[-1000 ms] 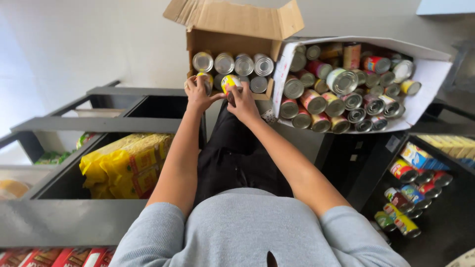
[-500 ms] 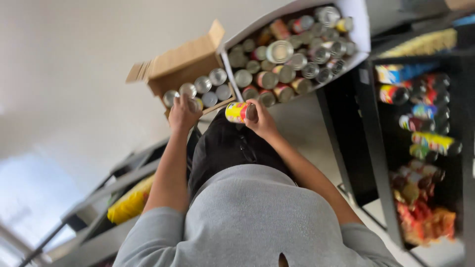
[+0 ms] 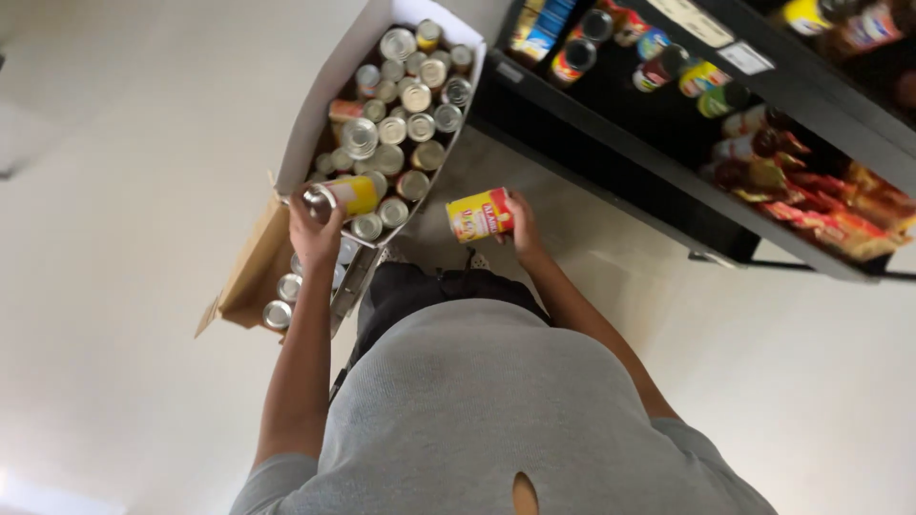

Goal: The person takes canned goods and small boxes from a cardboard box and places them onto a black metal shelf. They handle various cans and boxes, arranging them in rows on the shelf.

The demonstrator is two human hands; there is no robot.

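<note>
white box (image 3: 324,105) packed with upright cans, silver tops shown | brown carton (image 3: 250,272) beside it, 2 can tops seen | black shelves (image 3: 668,181) stocked with cans, bottles, red packets | pale floor (image 3: 124,238)

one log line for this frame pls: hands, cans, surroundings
left hand: holds yellow can | right hand: holds yellow-red can | white box: full of cans | shelf: stocked, at right

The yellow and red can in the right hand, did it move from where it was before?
Yes. The yellow and red can was at the brown cardboard box before; now the right hand holds it away from the box, toward the black shelf.
</note>
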